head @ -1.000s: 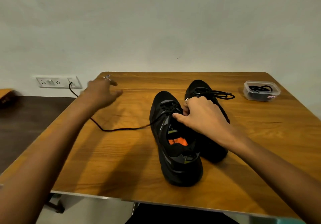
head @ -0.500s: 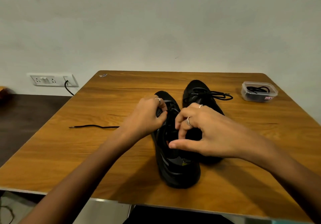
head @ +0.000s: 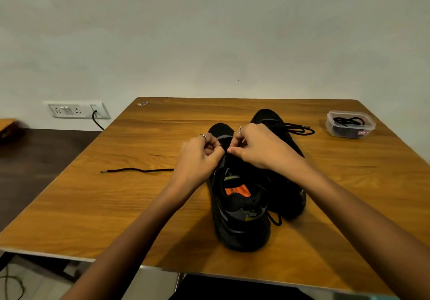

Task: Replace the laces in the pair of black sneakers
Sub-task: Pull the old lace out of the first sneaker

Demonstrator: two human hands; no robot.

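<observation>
On the wooden table [head: 116,206], head view: left hand [head: 200,155] and right hand [head: 260,148] pinch the lace [head: 139,170] at the near sneaker's [head: 239,206] eyelets. Beside that sneaker stands its mate [head: 286,183]. Tugging unevenly could tip the shoe or snag the lace.

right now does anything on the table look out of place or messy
Mostly tidy. A loose black lace trails across the table left of the near sneaker, its other end hidden behind the left hand. The far sneaker has laces spilling off its right side. Nothing looks damaged.
</observation>
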